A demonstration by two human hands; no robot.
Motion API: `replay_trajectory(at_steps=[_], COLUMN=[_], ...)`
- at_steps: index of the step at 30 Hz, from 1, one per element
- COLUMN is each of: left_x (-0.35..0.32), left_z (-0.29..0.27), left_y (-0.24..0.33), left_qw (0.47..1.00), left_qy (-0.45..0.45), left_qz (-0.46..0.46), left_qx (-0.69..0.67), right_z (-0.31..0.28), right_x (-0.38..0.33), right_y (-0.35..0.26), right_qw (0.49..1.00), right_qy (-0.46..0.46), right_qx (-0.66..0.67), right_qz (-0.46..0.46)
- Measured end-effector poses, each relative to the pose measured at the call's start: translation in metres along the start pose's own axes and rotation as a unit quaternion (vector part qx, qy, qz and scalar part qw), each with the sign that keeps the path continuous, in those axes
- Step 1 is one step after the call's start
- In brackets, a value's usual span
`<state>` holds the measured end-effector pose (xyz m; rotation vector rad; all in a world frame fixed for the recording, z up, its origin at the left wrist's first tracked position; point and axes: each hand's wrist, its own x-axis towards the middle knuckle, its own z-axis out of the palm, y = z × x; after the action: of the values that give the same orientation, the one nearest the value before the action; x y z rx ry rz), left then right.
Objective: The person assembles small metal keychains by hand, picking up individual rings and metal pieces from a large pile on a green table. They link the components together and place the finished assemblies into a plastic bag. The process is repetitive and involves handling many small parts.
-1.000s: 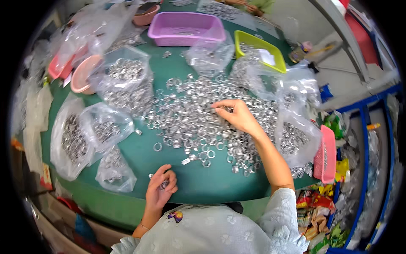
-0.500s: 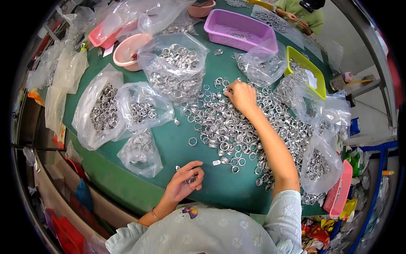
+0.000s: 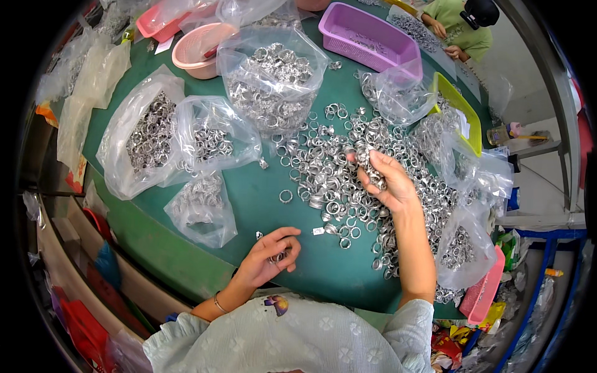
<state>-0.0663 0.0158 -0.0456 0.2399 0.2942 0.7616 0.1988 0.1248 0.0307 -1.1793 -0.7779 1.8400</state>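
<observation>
A broad heap of silver-coloured metal rings [image 3: 320,177] spreads over the green table. My right hand [image 3: 395,183] is over the heap with its palm turned up, fingers curled round a clump of rings [image 3: 367,163]. Nearer to me, my left hand [image 3: 267,256] rests low over the table with bent fingers, and a few rings [image 3: 278,256] show in its palm. Between the hands lies a small white tag [image 3: 318,231] beside loose rings. Left of the heap stand a large clear plastic bag full of rings [image 3: 273,93] and smaller bags of rings [image 3: 211,143].
A purple basket [image 3: 367,38], a pink bowl [image 3: 200,53] and a lime-green tray [image 3: 474,127] stand toward the back. On the right are a bag of rings [image 3: 459,255] and a pink basket [image 3: 484,292]. Another person [image 3: 463,28] works at the far right.
My right hand has come nearer and turned palm up, now with a clump of rings in it. The left hand stays nearly where it was. The whole view has shifted slightly.
</observation>
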Motion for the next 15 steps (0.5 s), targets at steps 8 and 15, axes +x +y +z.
replay_trajectory(at_steps=[8,15], left_x=[0.001,0.0], left_z=[0.001,0.0], left_y=[0.001,0.0], left_qw=[1.0,1.0], left_qy=[-0.005,0.0], left_qz=[0.007,0.007], left_qx=[0.009,0.016], right_z=[0.015,0.026], right_x=[-0.016,-0.032], right_y=[0.023,0.032], right_qw=[0.995,0.991], right_qy=[0.081,0.064], right_qx=[-0.019,-0.09], right_qz=[-0.049,-0.069])
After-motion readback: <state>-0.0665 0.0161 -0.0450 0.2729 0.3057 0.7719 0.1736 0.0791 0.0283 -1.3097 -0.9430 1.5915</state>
